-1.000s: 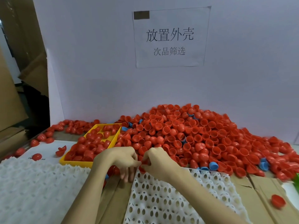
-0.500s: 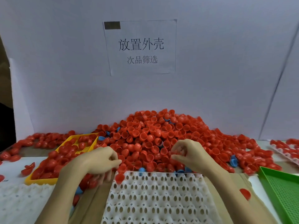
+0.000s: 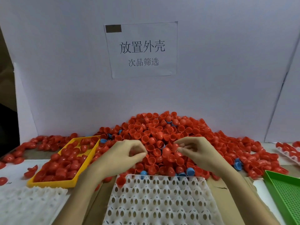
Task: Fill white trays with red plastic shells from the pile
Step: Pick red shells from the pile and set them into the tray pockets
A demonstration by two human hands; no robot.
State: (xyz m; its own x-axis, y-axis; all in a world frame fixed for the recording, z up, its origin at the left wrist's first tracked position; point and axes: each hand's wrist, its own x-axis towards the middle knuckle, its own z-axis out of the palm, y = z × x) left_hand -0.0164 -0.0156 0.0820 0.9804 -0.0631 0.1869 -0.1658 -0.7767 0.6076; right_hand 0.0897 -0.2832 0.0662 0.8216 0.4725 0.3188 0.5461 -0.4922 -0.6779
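A: I'm watching the pile [image 3: 170, 135] first. It's sitting against the back board, spilling right down to the far edge of the white tray [image 3: 160, 202], which is lying nearest me, centred.

B: Anything in the tray?

A: One shell [image 3: 121, 181], sitting in the far-left corner cell. Every other cell I can see is showing empty.

B: And the hands?

A: Both are hovering over the front slope. The left hand [image 3: 123, 156] is curling its fingers, tips pinched together; whether a shell is inside, I cannot tell. The right hand [image 3: 194, 151] is curling too, fingertips brushing the shells, and I can't confirm a hold there either.

B: Risks?

A: Blue shells [image 3: 189, 171] are lying mixed along the tray's edge, so I'm expecting a wrong-colour grab. Digging low could also send the slope sliding onto the tray.

B: Room?

A: It's tight. A yellow basket [image 3: 65, 184] is crowding the left, a green basket [image 3: 285, 192] the right. Open space is lying toward me, over the tray.
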